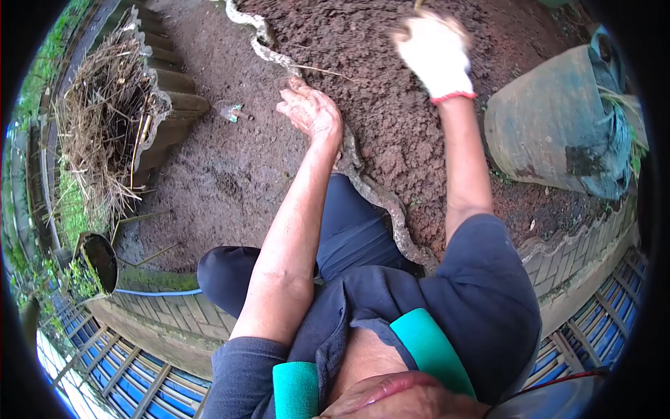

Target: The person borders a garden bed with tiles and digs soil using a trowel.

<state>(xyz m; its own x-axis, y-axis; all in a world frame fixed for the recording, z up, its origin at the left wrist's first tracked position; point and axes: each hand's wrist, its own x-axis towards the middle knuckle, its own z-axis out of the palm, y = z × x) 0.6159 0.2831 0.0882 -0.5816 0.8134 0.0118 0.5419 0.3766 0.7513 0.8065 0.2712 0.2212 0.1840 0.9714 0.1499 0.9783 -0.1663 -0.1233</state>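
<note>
My left hand is bare and held over the line of whitish edging between smooth ground and a tilled bed. Its fingers look loosely spread, with nothing visible in them. My right hand wears a white glove with a red cuff and is above the tilled soil. Motion blurs its fingers, which appear closed. A short brown tip pokes out beyond them; the rest of that thing is hidden. A thin dry stalk lies near my left fingertips.
A large blue-green sack stands at the right. Dry plant stems fill a corrugated-walled container at the left. A small tool-like object with a green and white patch lies on the ground. A low brick edge runs behind me.
</note>
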